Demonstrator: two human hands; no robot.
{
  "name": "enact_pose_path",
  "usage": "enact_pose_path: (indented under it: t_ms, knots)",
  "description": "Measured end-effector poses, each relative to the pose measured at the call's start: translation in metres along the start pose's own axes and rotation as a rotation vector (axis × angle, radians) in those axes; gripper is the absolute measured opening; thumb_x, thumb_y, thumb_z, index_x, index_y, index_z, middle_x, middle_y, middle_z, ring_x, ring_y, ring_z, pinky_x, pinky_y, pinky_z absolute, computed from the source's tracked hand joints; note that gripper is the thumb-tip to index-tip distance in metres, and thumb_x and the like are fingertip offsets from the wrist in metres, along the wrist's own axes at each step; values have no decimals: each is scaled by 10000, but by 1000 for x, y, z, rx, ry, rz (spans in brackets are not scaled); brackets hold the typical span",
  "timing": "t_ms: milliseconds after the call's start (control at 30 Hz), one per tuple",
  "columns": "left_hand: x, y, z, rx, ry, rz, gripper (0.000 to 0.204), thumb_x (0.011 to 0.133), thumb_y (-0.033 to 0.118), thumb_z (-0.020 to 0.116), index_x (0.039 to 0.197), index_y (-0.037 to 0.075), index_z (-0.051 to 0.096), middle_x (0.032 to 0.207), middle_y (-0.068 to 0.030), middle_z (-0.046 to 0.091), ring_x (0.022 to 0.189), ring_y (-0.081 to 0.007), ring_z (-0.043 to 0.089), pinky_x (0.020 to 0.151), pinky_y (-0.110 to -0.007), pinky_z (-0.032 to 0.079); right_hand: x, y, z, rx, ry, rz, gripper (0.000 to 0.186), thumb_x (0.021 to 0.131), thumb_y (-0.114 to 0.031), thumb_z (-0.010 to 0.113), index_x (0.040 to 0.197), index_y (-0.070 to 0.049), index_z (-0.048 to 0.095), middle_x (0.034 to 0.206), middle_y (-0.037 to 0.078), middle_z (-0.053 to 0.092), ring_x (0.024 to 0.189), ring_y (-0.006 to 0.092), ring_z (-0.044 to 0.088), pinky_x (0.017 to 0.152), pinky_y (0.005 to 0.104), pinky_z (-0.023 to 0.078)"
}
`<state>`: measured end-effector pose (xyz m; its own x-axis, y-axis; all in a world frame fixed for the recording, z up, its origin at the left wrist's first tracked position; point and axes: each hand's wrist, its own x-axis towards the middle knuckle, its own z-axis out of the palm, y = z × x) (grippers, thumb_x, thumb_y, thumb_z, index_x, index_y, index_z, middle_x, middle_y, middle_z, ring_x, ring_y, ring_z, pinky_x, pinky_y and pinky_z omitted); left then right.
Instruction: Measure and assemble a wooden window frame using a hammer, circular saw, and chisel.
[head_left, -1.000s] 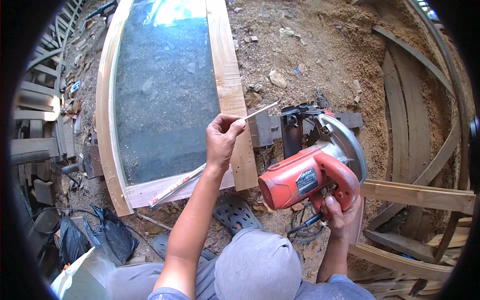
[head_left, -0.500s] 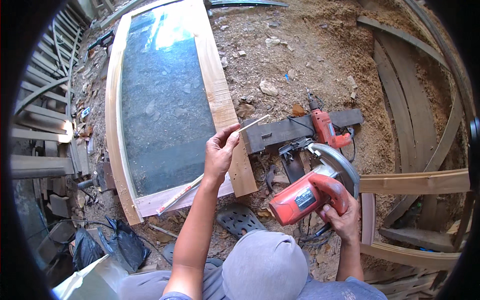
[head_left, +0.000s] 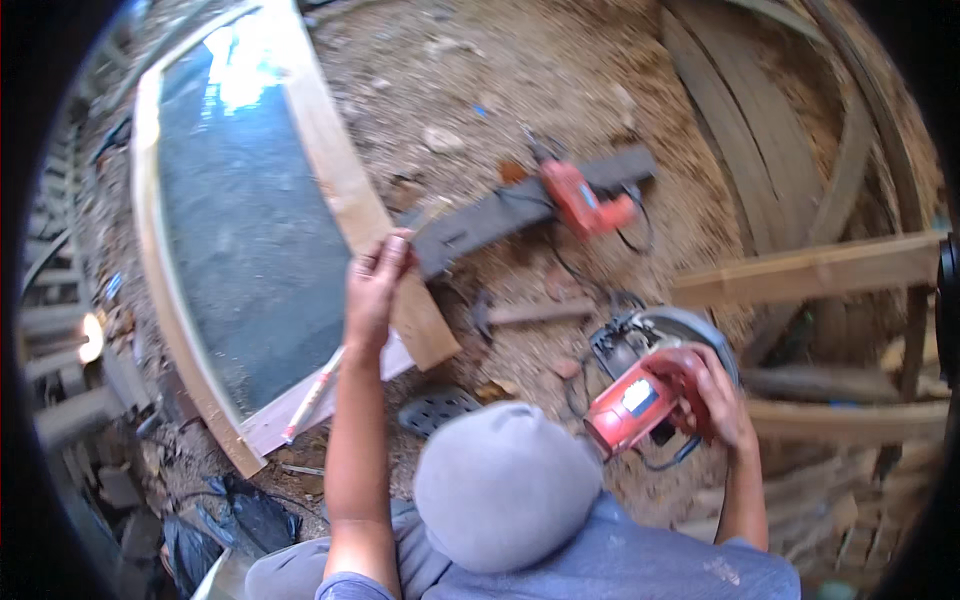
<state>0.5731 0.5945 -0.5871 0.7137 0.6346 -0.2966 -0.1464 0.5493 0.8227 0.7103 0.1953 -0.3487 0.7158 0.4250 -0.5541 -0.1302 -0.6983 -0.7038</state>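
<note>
My left hand (head_left: pixel 375 285) is closed, pinching a thin wooden strip (head_left: pixel 433 211) above the right side of a wooden frame with a glass panel (head_left: pixel 245 215). The strip's far end is blurred. Over to the right, my right hand (head_left: pixel 725 410) is wrapped around the rear handle of a red circular saw (head_left: pixel 632 402), whose guard and base face away from me. The saw appears held off the ground, low and close to my right side. Beneath my left forearm, a slim white-and-red stick (head_left: pixel 312 402) lies on the frame's near rail.
Beyond the saw, a red power drill (head_left: pixel 580 200) rests on a dark plank (head_left: pixel 480 232), its cord trailing down. A hammer (head_left: pixel 535 312) lies on the dirt. Curved wooden pieces (head_left: pixel 810 272) stand at the right. Black plastic bags (head_left: pixel 250 515) sit at the lower left.
The saw has moved down and away from the plank, toward my right side, uncovering the hammer. My left hand still pinches the strip. The whole view has shifted and blurred.
</note>
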Motion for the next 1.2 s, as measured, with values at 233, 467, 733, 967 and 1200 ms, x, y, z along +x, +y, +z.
enact_pose_path:
  t_ms: [233,467,733,967,1200]
  knots:
    - [3,-2,-38,-32,75,14,251,1030,207,628,1170,4,672,991,-29,653,903,-131,658,881,-315,580,-17,23,-27,-558,-149,597,389,1044,-443,472,1065,-105,663,804,57,647,589,144,563,520,338,455]
    - [2,16,-47,3,136,52,230,1032,229,628,1117,24,684,952,-21,653,897,-120,656,910,-306,572,-22,205,-47,-811,-130,914,634,959,-539,553,782,48,714,755,188,710,642,312,699,637,431,539]
    - [-7,34,-55,238,141,109,243,1025,251,645,1072,27,728,940,-18,692,860,-95,633,837,-274,539,-1,326,1,-1000,-172,854,618,965,-510,536,1165,54,688,1285,287,635,1209,425,613,1036,483,482]
    - [-16,25,-43,386,171,144,250,1022,288,648,1010,48,719,887,-4,664,814,-95,632,823,-279,550,10,386,17,-999,-161,740,592,925,-492,588,1174,35,694,1265,272,652,1192,445,619,1036,480,490]
    - [-8,16,-28,312,162,139,173,972,157,721,1052,8,684,924,2,683,865,-73,612,803,-226,496,19,302,18,-1193,-388,723,507,900,-423,633,1169,-3,718,1240,241,681,1170,422,644,1018,466,509]
